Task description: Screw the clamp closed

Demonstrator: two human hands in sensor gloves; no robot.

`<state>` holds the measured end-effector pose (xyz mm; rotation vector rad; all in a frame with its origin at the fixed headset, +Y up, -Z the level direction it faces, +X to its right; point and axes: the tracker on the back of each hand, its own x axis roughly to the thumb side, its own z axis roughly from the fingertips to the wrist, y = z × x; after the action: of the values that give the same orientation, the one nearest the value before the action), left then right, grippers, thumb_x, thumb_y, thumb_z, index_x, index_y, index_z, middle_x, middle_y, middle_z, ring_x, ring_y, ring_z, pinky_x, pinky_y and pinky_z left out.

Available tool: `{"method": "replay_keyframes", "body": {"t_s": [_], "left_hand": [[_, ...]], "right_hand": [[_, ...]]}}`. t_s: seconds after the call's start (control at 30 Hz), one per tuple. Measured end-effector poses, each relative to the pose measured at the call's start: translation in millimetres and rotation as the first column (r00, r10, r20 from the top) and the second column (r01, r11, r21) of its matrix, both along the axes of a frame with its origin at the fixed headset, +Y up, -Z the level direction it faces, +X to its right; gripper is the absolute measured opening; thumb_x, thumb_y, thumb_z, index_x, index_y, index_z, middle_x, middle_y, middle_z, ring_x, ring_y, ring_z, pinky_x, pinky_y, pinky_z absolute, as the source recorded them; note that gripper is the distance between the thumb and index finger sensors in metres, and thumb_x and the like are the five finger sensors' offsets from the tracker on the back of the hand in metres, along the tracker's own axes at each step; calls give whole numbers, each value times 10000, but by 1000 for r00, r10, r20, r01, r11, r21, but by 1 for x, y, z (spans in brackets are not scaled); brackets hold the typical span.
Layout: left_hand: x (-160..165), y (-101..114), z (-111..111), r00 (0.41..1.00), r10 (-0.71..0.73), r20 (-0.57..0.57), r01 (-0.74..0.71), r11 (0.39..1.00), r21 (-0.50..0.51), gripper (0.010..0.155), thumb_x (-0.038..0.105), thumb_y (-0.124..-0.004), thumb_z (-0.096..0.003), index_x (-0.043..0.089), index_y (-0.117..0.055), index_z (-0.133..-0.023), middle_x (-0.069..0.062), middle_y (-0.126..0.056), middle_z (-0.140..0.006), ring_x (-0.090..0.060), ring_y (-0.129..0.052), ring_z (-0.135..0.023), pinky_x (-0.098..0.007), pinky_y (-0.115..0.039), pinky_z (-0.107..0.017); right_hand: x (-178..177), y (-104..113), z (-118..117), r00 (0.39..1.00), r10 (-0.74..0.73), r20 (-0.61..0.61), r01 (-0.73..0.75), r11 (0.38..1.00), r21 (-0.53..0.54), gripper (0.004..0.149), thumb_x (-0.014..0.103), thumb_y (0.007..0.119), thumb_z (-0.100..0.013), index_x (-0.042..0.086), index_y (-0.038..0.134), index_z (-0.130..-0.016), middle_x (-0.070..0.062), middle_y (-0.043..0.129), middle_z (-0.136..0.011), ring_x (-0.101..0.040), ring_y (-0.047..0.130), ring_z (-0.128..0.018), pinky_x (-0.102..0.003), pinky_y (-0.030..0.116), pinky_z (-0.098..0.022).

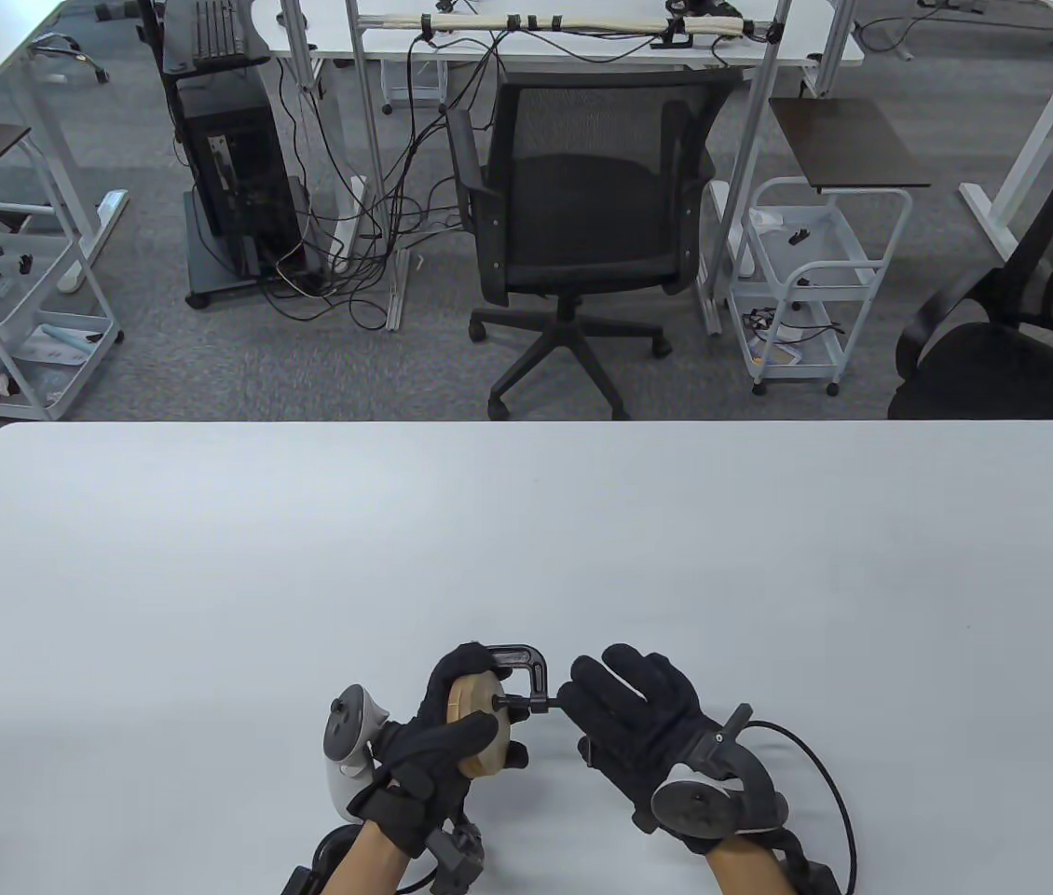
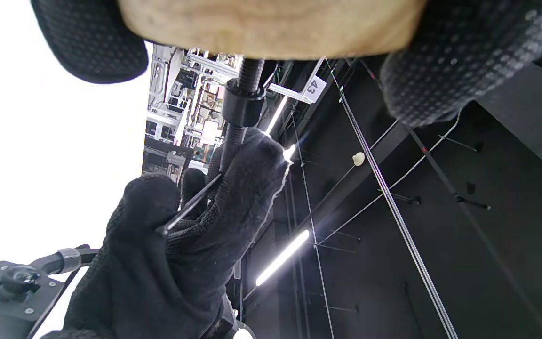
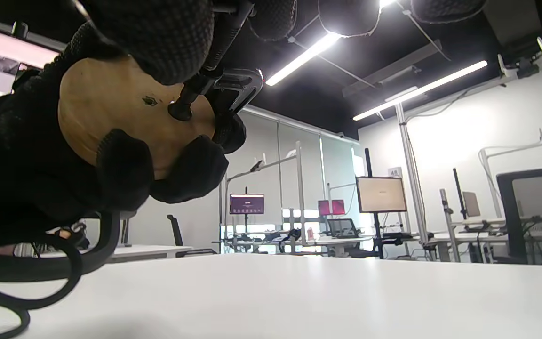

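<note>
My left hand (image 1: 475, 713) grips a round wooden disc (image 1: 489, 741) held upright just above the table, with a black C-clamp (image 1: 526, 658) set over the disc's top edge. The clamp's screw (image 1: 519, 704) points at the disc's face. In the right wrist view the screw's pad (image 3: 180, 111) touches the disc (image 3: 111, 103). My right hand (image 1: 569, 695) is just right of the clamp and pinches the screw's thin handle bar (image 2: 190, 208) between thumb and fingers. In the left wrist view the screw (image 2: 248, 75) runs through the clamp's threaded boss (image 2: 243, 106).
The white table (image 1: 526, 541) stretches wide on all sides of the hands. A black office chair (image 1: 573, 233) stands beyond its far edge, with white carts (image 1: 806, 280) and other desks further back. A cable (image 1: 825, 774) loops from my right wrist.
</note>
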<state>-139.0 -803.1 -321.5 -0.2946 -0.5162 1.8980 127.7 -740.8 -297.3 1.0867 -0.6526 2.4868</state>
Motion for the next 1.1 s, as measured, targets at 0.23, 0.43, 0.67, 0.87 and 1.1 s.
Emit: {"method": "replay_keyframes", "body": {"t_s": [0.23, 0.43, 0.67, 0.87, 1.1], "left_hand": [[0, -1, 0, 1000, -19, -6, 19, 1000, 7, 912, 608, -923, -498, 350, -332, -1143, -14, -292, -1240, -572, -500, -1001, -628, -785, -571], [1, 0, 0, 999, -40, -1, 40, 999, 25, 912, 609, -924, -497, 351, -335, -1143, -12, -296, -1240, -571, -503, -1001, -626, -787, -571], [2, 0, 0, 996, -94, 6, 93, 994, 54, 912, 605, -929, -492, 349, -344, -1143, -15, -305, -1239, -573, -506, -999, -630, -785, -567], [5, 0, 1, 992, -124, 16, 123, 990, 66, 912, 603, -932, -491, 347, -350, -1145, -18, -312, -1239, -575, -508, -997, -633, -784, -564], [4, -1, 0, 995, -103, -4, 103, 994, 45, 910, 606, -926, -495, 348, -342, -1144, -20, -305, -1238, -575, -504, -998, -632, -782, -568]], "right_hand": [[3, -3, -4, 973, -230, -19, 224, 962, -158, 670, 501, 756, -450, 279, 569, -1054, -29, 715, -1055, -359, 693, -934, -639, 637, -598], [9, -13, -13, 840, -542, 38, 504, 751, -426, 678, 493, 767, -458, 160, 633, -1033, -102, 891, -907, -377, 867, -779, -629, 704, -535], [8, -23, -17, 739, -650, 177, 616, 544, -569, 636, 469, 775, -471, -51, 784, -837, -135, 1041, -633, -354, 1018, -515, -573, 779, -451], [12, -35, -22, 655, -700, 284, 664, 355, -658, 581, 456, 779, -476, -57, 867, -735, -115, 1086, -486, -321, 1055, -399, -548, 812, -398], [13, -27, -20, 729, -660, 182, 623, 530, -575, 650, 446, 754, -494, 34, 659, -988, -195, 877, -882, -456, 832, -758, -623, 701, -502]]}}
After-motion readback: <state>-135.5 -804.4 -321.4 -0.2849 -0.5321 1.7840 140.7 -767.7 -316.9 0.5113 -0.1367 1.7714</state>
